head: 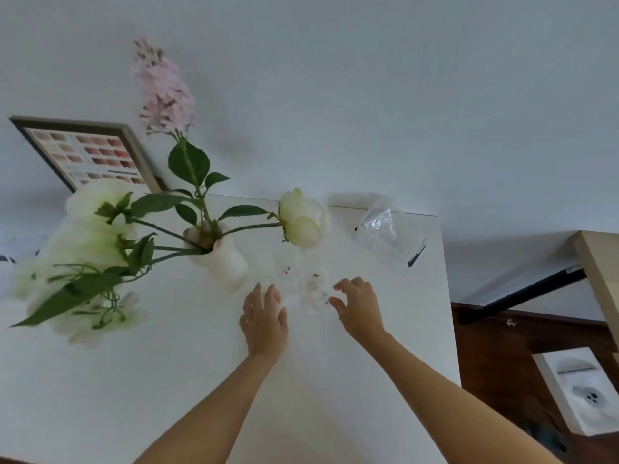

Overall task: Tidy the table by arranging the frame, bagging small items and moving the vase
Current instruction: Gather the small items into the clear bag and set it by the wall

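A white vase [223,262] of white and pink flowers stands on the white table [167,380], left of centre. A dark-edged picture frame [87,155] with a colour chart leans against the wall at the back left. Small pale and coloured bits [313,289] lie scattered on the tabletop between my hands. My left hand [264,321] hovers flat just left of them, fingers apart, holding nothing. My right hand [360,306] is curled above their right side, fingers apart and empty. A clear plastic zip bag [385,234] lies at the back right of the table.
The table's right edge [450,329] drops to a dark wooden floor. A white box [582,390] sits on that floor at the right. A wooden board [599,272] with a dark bar juts in from the far right. The wall runs behind the table.
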